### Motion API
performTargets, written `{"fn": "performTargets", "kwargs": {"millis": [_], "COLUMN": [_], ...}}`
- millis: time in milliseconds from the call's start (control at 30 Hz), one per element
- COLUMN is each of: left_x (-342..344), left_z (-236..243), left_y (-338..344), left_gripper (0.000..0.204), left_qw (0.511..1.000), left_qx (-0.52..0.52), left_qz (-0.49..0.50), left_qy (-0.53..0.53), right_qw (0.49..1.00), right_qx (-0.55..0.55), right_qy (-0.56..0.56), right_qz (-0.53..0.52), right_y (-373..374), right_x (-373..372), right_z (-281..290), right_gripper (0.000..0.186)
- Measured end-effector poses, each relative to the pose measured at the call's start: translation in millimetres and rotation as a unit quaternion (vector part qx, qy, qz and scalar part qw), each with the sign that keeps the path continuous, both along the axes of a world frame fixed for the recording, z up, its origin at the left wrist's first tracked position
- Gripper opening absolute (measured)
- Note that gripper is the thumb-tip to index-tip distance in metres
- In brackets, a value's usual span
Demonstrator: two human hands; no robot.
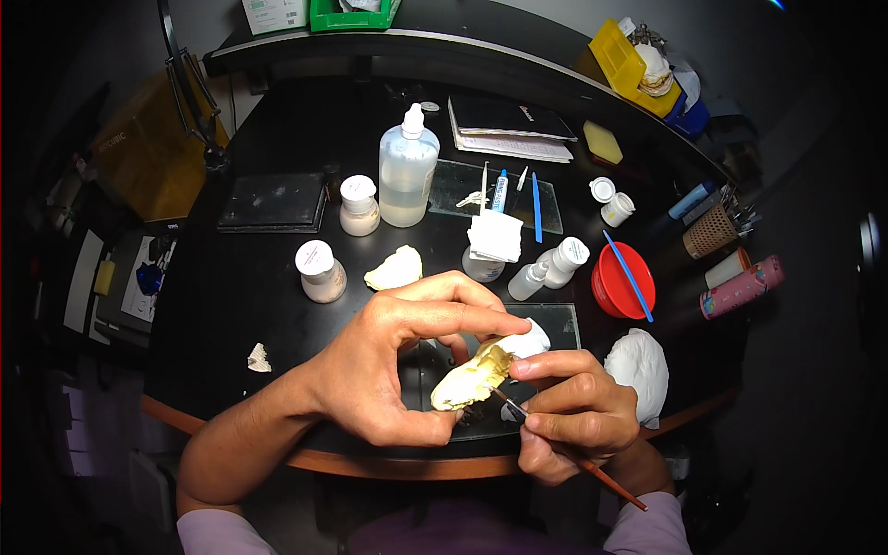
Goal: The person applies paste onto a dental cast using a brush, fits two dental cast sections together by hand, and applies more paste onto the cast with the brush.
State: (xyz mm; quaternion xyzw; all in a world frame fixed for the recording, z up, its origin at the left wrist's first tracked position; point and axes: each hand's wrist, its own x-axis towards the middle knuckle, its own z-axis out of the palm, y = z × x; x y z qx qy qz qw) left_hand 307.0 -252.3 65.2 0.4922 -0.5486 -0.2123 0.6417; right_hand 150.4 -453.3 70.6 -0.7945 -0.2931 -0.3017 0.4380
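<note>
My left hand (388, 347) grips a pale yellow plaster dental model (465, 381) between thumb and fingers, tilted over the near part of the desk. A white piece (529, 342), whose kind I cannot make out, shows at the model's upper right end. In my right hand (583, 412) is a thin brush (615, 485) with a brown wooden handle, its tip touching or close to the model's lower right edge. The right fingertips rest near the white piece. Beneath both hands lies a glass slab (561, 324), largely covered by them. A second yellow plaster piece (396, 268) lies beyond my left hand.
Beyond my hands stand a large clear bottle (407, 190), powder jars (320, 273), small bottles (529, 279) and folded white tissue (495, 237). At right are a red bowl (618, 298) with a blue stick (629, 277) across it and a white plaster mass (638, 377).
</note>
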Motion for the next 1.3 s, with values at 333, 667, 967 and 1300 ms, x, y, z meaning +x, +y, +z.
{"fn": "performTargets", "kwargs": {"millis": [333,667,967,1300], "left_x": [-2.4,-6.2,-10.4,-10.3], "left_z": [0.6,3.5,3.0,4.3], "left_y": [-0.9,-3.9,-5.3,-6.8], "left_gripper": [0.069,0.066,0.061,0.057], "left_qw": [1.000,0.995,0.983,0.979], "left_qx": [-0.011,-0.027,-0.043,-0.045], "left_qz": [0.007,0.048,0.099,0.109], "left_qy": [-0.028,-0.078,-0.151,-0.169], "right_qw": [1.000,1.000,0.999,0.999], "right_qx": [0.001,0.016,0.024,0.021], "right_qy": [-0.003,-0.011,-0.016,-0.016], "right_qz": [-0.003,-0.015,-0.027,-0.024], "right_y": [-0.6,-1.6,-3.3,-5.3], "right_x": [0.7,3.1,6.8,8.2], "right_z": [0.7,-0.6,0.8,-1.2], "right_gripper": [0.013,0.020,0.021,0.017]}}
